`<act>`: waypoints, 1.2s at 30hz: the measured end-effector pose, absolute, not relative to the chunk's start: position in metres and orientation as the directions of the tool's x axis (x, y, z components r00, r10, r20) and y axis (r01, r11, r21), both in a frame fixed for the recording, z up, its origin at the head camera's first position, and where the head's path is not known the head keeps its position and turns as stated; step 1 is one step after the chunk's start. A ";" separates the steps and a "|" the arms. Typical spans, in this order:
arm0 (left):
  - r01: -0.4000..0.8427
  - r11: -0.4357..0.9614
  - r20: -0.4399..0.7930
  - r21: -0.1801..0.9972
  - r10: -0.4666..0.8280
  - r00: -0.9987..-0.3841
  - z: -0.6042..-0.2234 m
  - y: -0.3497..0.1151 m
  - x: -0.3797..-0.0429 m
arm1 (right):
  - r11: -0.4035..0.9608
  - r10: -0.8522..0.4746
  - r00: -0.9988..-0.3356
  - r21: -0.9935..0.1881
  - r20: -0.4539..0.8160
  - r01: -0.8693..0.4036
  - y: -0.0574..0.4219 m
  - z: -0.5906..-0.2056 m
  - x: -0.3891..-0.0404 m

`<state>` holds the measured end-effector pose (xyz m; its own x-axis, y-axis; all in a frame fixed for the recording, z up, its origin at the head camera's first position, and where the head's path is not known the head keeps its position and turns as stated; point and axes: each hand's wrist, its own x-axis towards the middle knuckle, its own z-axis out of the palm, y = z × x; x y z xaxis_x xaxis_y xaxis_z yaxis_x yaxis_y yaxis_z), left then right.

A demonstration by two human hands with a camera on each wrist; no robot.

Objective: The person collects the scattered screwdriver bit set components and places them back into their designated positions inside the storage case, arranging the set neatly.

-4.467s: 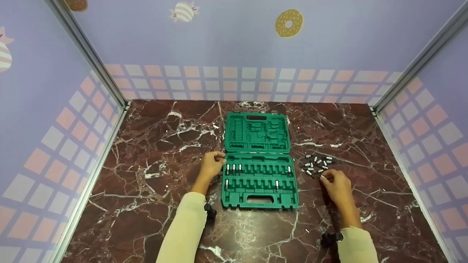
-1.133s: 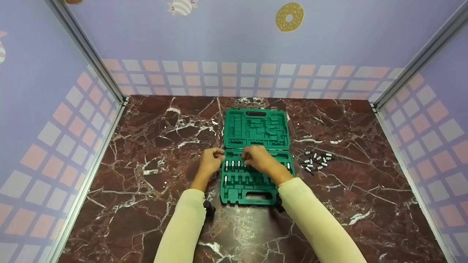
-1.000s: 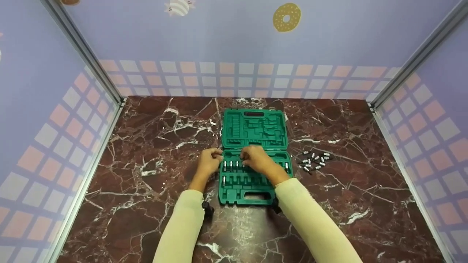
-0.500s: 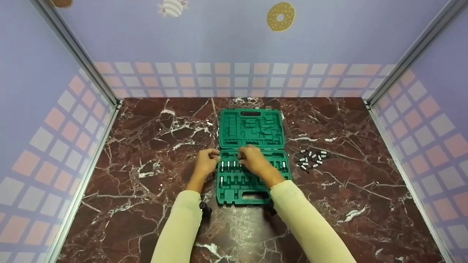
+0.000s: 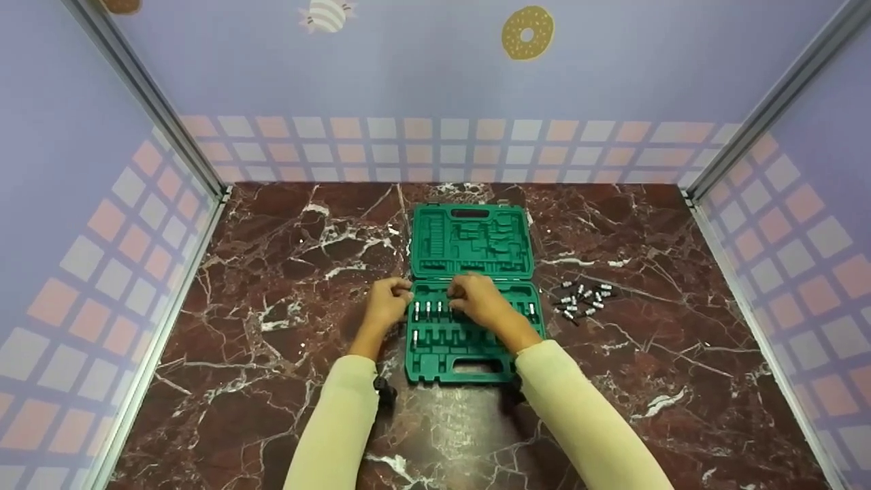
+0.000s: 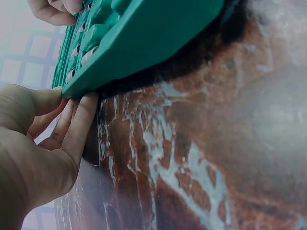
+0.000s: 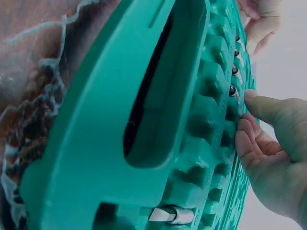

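A green tool case lies opened flat on the table. My left hand holds its left edge near the hinge; in the left wrist view the thumb rests on top and fingers lie against the side. My right hand is over the upper row of slots, thumb and fingertips pinching a bit socket beside three seated bit sockets. Another bit socket sits at that row's right end, and one at the lower row's left. A flat-tipped bit socket shows in the right wrist view.
Several loose bit sockets are piled on the marbled table, right of the case. The case lid leans back beyond the slots. Patterned lilac walls enclose the table at the back and both sides.
My right hand has moved left from the loose pile to the case's upper row with a bit socket. Over the last second it stays nearly still there. My left hand keeps the case edge.
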<state>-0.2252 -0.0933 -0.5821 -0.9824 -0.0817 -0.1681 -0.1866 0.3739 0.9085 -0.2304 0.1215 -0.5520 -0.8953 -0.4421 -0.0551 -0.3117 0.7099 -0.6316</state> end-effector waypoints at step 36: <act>-0.184 0.394 -0.168 0.901 -0.074 -0.983 -0.581 -0.095 -0.225 | 0.493 -0.185 -0.954 -0.817 0.237 -0.299 0.223 -0.527 -0.192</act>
